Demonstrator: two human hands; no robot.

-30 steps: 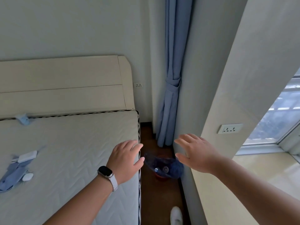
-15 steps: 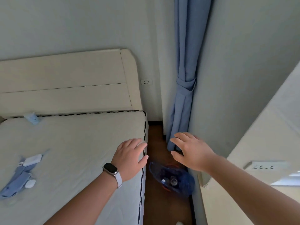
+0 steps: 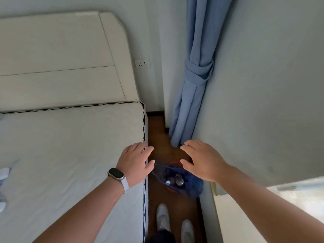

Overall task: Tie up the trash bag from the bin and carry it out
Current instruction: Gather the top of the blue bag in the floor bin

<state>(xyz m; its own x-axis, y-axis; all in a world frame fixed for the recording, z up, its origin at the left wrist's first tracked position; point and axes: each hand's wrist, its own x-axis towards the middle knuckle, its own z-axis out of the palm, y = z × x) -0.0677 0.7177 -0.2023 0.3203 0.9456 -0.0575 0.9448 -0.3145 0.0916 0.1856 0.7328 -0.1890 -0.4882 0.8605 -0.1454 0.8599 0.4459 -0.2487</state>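
A blue trash bag [image 3: 190, 184] lines a small red bin [image 3: 172, 190] on the brown floor, in the narrow gap between the bed and the wall. Bottles [image 3: 176, 181] lie inside the bag. My left hand [image 3: 135, 163], with a watch on its wrist, hovers over the mattress edge just left of the bag, fingers spread and empty. My right hand [image 3: 201, 161] hovers above the bag's upper right part and hides some of it, fingers apart and empty. Neither hand touches the bag.
The bed's mattress [image 3: 70, 155] and cream headboard [image 3: 61, 58] fill the left. A tied blue curtain [image 3: 194, 85] hangs in the corner behind the bin. A wall [image 3: 263, 102] and pale ledge [image 3: 233, 216] close the right. My white shoes [image 3: 163, 217] stand on the floor strip.
The view has moved forward and tilted down, so the bin now lies closer, just below my hands. Both hands have stayed outstretched and open. My shoes have come into view.
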